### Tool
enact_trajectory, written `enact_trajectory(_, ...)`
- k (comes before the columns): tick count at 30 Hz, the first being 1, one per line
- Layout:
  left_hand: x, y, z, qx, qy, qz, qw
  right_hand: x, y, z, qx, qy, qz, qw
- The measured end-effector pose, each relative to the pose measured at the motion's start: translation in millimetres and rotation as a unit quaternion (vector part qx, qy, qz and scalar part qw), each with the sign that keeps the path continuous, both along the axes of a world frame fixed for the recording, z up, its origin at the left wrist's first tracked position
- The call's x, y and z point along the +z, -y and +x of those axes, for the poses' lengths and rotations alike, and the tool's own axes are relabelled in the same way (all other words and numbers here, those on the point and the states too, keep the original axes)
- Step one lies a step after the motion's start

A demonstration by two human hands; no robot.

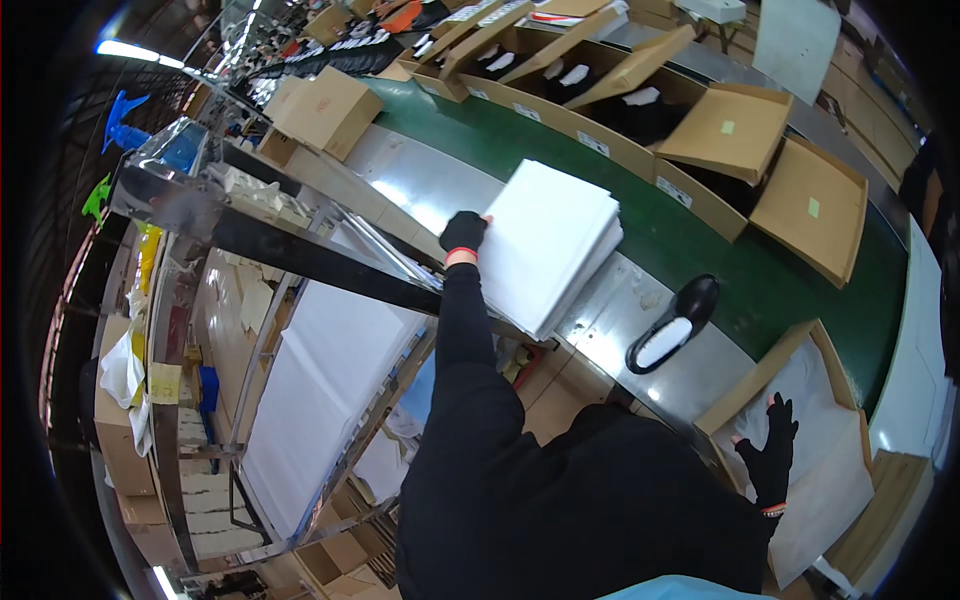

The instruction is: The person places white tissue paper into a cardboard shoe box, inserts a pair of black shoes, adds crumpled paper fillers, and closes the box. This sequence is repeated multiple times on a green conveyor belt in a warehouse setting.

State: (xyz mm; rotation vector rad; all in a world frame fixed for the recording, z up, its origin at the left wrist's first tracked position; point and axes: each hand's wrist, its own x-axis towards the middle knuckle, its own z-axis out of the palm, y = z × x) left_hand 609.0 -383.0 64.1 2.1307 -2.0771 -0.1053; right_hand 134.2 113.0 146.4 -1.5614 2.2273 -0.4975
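My left hand (463, 234), in a black fingerless glove with a red band at the wrist, is closed at the left edge of a thick stack of white paper (550, 235). Its fingertips pinch the paper's edge. At the right, my right hand (772, 452), gloved the same way, has its fingers spread over an open cardboard box (840, 357). White tissue paper (822, 490) lines this box and hangs over its near side. Between the stack and the box, a single black shoe (678, 322) with a white insole lies on the metal bench edge.
Open cardboard boxes (625, 150) with black shoes inside stand in a row along the green conveyor belt (450, 115). A closed carton (325, 110) sits farther left. A metal frame bar (320, 250) crosses at left, above a rack with white sheets (325, 370).
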Motion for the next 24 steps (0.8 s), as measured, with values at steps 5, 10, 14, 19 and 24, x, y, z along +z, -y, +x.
enact_trajectory(5,55,-17,-30,-0.076,-0.013,-0.271,0.96,-5,-54,-30,-0.059,-0.043,0.023,0.997)
enact_trajectory(10,206,-160,-208,-0.26,-0.474,-0.104,0.835,-2,-110,-68,-0.142,-0.072,0.04,0.986)
enact_trajectory(14,173,-250,-333,-0.374,-0.496,0.056,0.782,-8,-176,-110,-0.213,-0.079,0.024,0.974)
enact_trajectory(19,-21,-364,-470,-0.53,-0.435,0.027,0.728,-24,-242,-133,-0.287,-0.089,0.011,0.954)
enact_trajectory(24,-16,-426,-490,-0.455,-0.352,0.206,0.792,-53,-312,-147,-0.364,-0.082,0.064,0.926)
